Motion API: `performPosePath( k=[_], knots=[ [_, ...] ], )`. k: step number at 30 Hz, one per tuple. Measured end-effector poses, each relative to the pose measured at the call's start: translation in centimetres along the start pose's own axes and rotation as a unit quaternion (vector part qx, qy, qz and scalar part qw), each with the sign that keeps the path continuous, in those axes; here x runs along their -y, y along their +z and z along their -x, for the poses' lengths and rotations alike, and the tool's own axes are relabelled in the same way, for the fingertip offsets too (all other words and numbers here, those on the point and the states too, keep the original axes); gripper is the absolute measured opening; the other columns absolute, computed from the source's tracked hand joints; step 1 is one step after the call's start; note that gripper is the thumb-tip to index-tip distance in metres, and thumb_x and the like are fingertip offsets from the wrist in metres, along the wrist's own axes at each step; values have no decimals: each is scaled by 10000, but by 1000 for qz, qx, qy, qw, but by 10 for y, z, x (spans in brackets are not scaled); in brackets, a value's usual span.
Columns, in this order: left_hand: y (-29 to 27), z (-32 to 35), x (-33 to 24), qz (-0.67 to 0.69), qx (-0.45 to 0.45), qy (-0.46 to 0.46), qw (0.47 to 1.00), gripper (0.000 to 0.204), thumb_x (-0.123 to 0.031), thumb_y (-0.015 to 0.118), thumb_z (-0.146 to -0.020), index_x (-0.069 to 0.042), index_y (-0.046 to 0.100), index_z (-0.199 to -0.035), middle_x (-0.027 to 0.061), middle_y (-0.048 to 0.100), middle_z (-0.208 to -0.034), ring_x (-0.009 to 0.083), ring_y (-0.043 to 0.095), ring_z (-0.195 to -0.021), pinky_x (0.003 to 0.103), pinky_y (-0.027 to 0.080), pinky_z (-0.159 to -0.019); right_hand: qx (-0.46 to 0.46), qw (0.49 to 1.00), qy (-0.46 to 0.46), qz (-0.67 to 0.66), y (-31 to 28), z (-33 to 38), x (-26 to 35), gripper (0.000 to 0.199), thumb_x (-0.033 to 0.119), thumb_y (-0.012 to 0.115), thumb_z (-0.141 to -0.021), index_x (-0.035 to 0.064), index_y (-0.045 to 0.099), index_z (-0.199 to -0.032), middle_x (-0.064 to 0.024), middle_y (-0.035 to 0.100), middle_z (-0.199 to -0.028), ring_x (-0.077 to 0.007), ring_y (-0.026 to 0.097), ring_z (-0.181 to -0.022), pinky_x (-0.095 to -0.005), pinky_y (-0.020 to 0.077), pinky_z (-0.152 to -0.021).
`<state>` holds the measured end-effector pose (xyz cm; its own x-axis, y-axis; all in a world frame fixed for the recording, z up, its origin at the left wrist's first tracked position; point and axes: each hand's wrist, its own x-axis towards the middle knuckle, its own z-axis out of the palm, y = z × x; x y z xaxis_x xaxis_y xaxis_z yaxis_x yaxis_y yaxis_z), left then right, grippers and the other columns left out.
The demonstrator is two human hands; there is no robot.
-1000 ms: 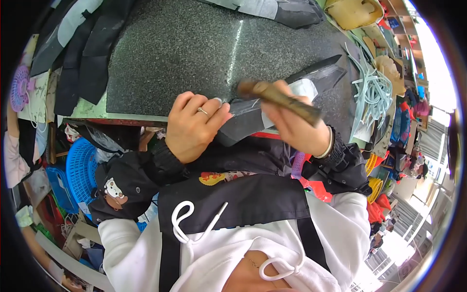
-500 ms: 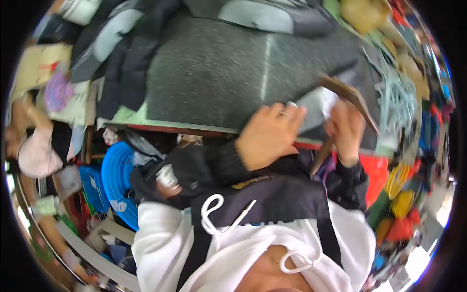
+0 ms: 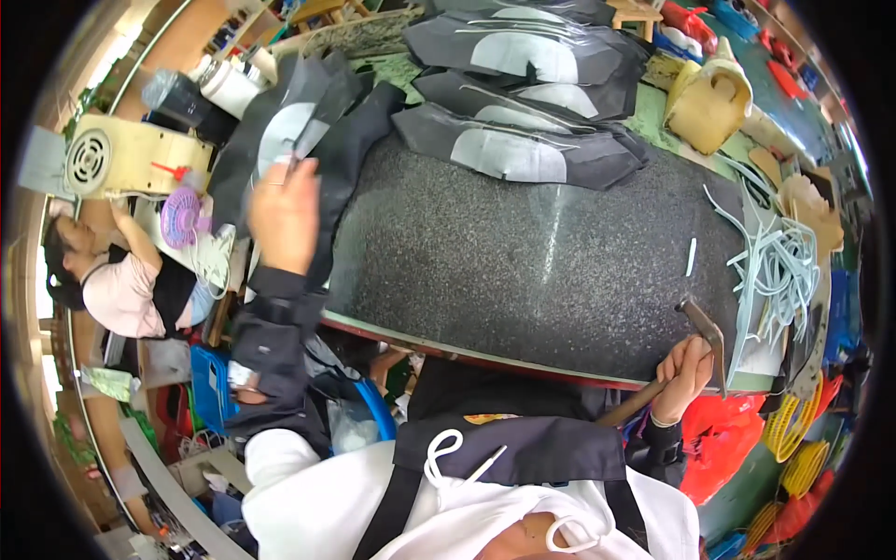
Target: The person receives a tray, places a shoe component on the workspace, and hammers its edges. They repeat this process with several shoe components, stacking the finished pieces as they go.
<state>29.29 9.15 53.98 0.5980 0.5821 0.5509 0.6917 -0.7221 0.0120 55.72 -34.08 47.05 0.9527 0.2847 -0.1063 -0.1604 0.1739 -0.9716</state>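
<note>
My left hand (image 3: 285, 224), somewhat blurred, is over the left pile of dark flat pieces. Its fingers look pinched at the edge of a dark piece with a pale grey patch (image 3: 283, 133). Low on the right, at the near edge of the dark speckled work slab (image 3: 467, 266), my right hand (image 3: 686, 378) is wrapped round a hammer (image 3: 707, 334). The hammer's wooden handle slants down toward my apron and its curved metal head points up. A short white strip (image 3: 692, 257) lies on the slab beyond the hammer.
Similar dark pieces with grey patches (image 3: 509, 154) lie in rows along the far side. Pale blue cords (image 3: 784, 271) are tangled at the right, below a yellow cut-open jug (image 3: 709, 107). Another person (image 3: 126, 289) sits at the left near a purple fan (image 3: 184, 217).
My left hand has swung from the near right of the slab to the left pile. The grey-patched piece beneath it is gone from there. My right hand and the hammer are lower.
</note>
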Motion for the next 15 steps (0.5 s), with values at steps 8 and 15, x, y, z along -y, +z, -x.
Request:
performPosePath(
  k=[8,15],
  knots=[
    [60,-79,-161,326,179,186,909,455,-353,780,-748,-34,612,-1024,133,659,-1011,331,646,-868,398,508,-747,20,1000,16,14,5,3,-10,88,204,489,-1024,123,471,-995,51,341,-649,-24,297,-471,-195,258,-398],
    [49,-14,-164,376,167,78,908,395,-338,760,-768,-37,574,-945,126,627,-941,321,639,-829,401,498,-702,151,958,-107,218,45,-14,32,209,143,504,-1006,61,525,-1197,61,401,-687,-46,354,-509,-216,311,-440]
  ],
)
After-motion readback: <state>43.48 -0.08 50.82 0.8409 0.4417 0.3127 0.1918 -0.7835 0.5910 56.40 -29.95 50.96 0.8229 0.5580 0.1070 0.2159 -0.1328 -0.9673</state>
